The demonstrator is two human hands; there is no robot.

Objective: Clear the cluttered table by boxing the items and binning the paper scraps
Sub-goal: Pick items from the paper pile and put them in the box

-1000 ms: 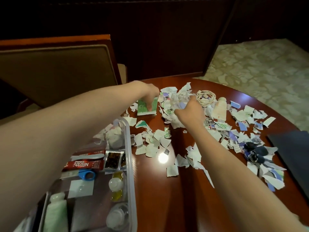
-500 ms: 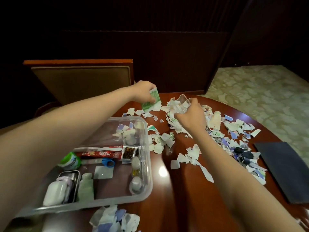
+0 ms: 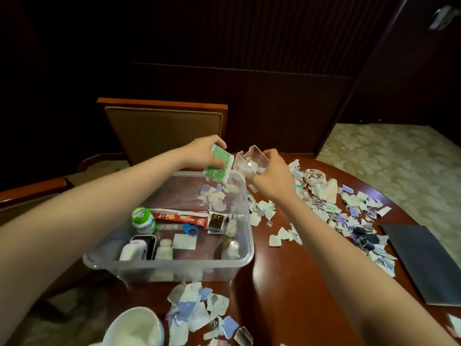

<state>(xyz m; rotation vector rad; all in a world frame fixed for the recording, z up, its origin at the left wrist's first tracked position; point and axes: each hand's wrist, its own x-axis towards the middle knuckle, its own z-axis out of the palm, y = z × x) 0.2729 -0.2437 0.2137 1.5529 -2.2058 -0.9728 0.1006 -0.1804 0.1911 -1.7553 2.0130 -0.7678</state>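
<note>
A white cup (image 3: pixel 134 328) stands at the near left edge of the counter (image 3: pixel 287 283). Just beyond it is a clear plastic box (image 3: pixel 169 267). Inside the box are a green-capped bottle (image 3: pixel 143 219), a white case (image 3: pixel 131 250) lying against a dark flat device, a small pale bottle (image 3: pixel 164 249), a red Nescafe sachet (image 3: pixel 189 218) and blue scissor handles (image 3: pixel 190 229). A few torn pieces (image 3: pixel 214 199) lie at its far end.

The left hand (image 3: pixel 204 152) hangs over the far rim of the box, its fingers curled round a green-striped packet (image 3: pixel 218 167) that tilts down toward the box. Behind the hand stands a padded chair (image 3: pixel 164 131).

Just beside the packet, the right hand (image 3: pixel 272 176) grips a small clear container (image 3: pixel 252 162). It is held tilted above the far right corner of the box. I cannot tell whether container and packet touch.

A pile of white and blue paper scraps (image 3: pixel 199 308) lies in front of the box on the near counter. A wider spread of scraps (image 3: pixel 324 208) covers the counter to the right of the box. A bundle of rubber bands (image 3: pixel 315 176) rests among them at the far side, and some dark clips (image 3: pixel 361 236) lie nearer the right. A dark flat folder (image 3: pixel 429 260) lies at the counter's right edge, beside the scraps.
</note>
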